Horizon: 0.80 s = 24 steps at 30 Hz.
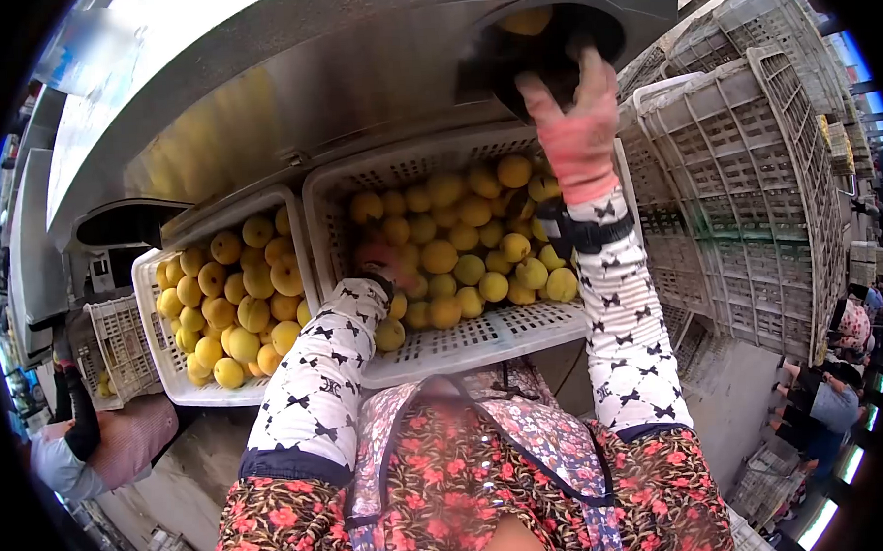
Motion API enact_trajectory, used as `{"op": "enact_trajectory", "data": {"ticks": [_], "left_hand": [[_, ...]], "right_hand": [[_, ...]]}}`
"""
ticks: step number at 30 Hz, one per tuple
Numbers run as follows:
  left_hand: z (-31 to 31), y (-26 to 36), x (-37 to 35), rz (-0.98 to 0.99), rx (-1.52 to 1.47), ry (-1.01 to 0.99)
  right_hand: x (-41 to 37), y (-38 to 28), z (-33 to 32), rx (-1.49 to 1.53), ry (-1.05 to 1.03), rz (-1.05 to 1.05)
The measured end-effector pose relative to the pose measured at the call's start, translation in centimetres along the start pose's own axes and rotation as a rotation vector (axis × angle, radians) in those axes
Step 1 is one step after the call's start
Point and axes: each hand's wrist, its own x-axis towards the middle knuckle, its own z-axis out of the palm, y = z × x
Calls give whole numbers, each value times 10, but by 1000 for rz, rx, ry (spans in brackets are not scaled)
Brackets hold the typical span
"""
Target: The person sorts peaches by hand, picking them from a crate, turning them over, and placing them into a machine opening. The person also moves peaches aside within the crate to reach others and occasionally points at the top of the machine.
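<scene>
Yellow round fruit (441, 256) fills much of a white plastic crate (484, 335) in front of me. My left hand (384, 262), in a reddish glove, is down among the fruit at the crate's left side; its fingers are blurred. My right hand (575, 122), in a pink and white glove, is raised at the dark round opening (560, 59) of the metal machine, its fingers spread. Nothing shows between them. One yellow fruit (526, 21) sits inside that opening, above and left of my fingers.
A second white crate (215, 396) of yellow fruit stands at the left, below the curved metal machine (256, 96). Empty crates (743, 193) are stacked at the right. A person (114, 442) is at the far left, and other people (817, 402) are at the far right.
</scene>
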Motion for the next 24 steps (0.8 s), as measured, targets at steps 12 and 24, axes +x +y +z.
{"op": "enact_trajectory", "data": {"ticks": [12, 24], "left_hand": [[-50, -11, -46, 216, -612, 70], [-55, -4, -116, 432, -2507, -73]], "right_hand": [[-205, 64, 140, -117, -1353, -77], [-140, 10, 5, 906, -963, 944]]}}
